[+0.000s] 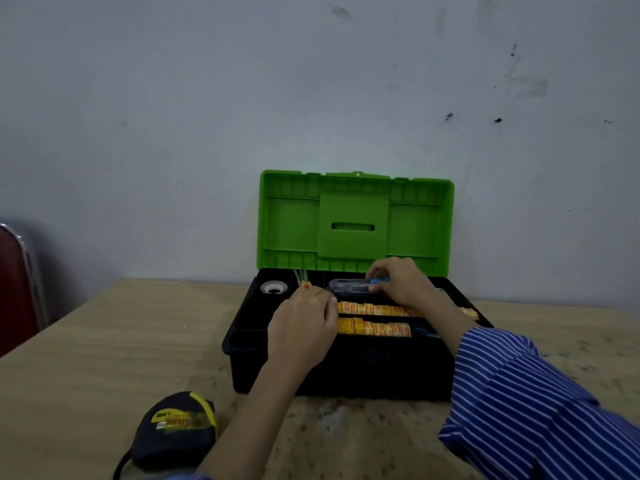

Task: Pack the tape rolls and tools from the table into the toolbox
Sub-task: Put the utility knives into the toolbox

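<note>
1. Far left edge: red chair (14, 289) w/ metal frame, beside the table (104, 341).
2. Tape measure (178, 427), black & yellow, lies on the table near the front edge, left of the left forearm, outside the toolbox (346, 372).
3. Toolbox: black base, green lid (356, 220) standing open vs. the wall. Sits mid-table.
4. White tape roll (273, 287) lies flat in the tray's back-left compartment.
5. Small tool w/ orange grip (304, 282) & thin metal prongs pointing up-back, just right of the white roll. Left hand (304, 327) is over the tray; fingers curled, fingertips at the orange grip, looks like a pinch on it.
6. Two rows of yellow-orange tape rolls (374, 318) on edge, in the tray's middle, one row behind the other, just right of the left hand.
7. Clear-bodied tool w/ blue end (353, 285) lies across the back compartment, behind the yellow rows. Right hand (398, 282) grips its blue end, fingers curled round it.
8. Right sleeve (536, 403): blue w/ white stripes, crosses the box's front-right corner.
9. More yellow-orange (469, 312) shows at the tray's right end, behind the right forearm; cannot tell what exactly.
</note>
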